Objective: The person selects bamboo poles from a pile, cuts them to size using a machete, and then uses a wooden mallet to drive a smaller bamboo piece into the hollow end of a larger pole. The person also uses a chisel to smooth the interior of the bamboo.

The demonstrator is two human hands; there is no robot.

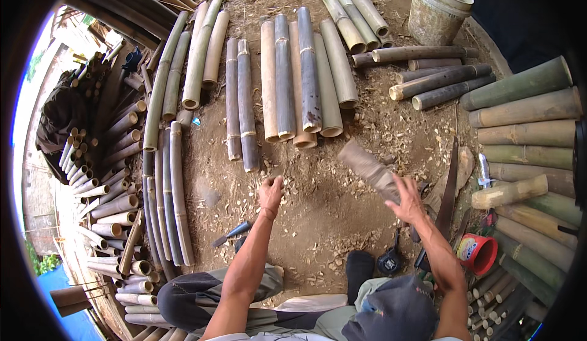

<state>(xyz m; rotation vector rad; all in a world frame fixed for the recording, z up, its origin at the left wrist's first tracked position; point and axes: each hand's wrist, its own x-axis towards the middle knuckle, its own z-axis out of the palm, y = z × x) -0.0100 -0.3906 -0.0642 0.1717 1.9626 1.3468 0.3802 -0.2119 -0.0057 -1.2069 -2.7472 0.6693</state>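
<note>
My right hand [408, 201] grips the near end of an elongated greyish-brown piece [369, 166]. It is smeared by motion, and I cannot tell whether it is cloth or wood. My left hand [271, 194] is closed above the dirt floor, fingers pressed together; what they hold, if anything, is too small to make out. Beyond my hands lies a row of cut bamboo tubes [283, 78], some pale and some dark. A blue-handled chisel-like tool [233, 233] rests on the ground near my left forearm. Beside my right forearm is a saw [449, 188].
More bamboo [164, 197] is stacked at the left. Thick bamboo lengths [526, 132] line the right, with a pale wooden club [510, 192] on them. A red tub [478, 253] and a black tape measure [389, 260] sit near my knee. A dirty white bucket [437, 12] stands far right.
</note>
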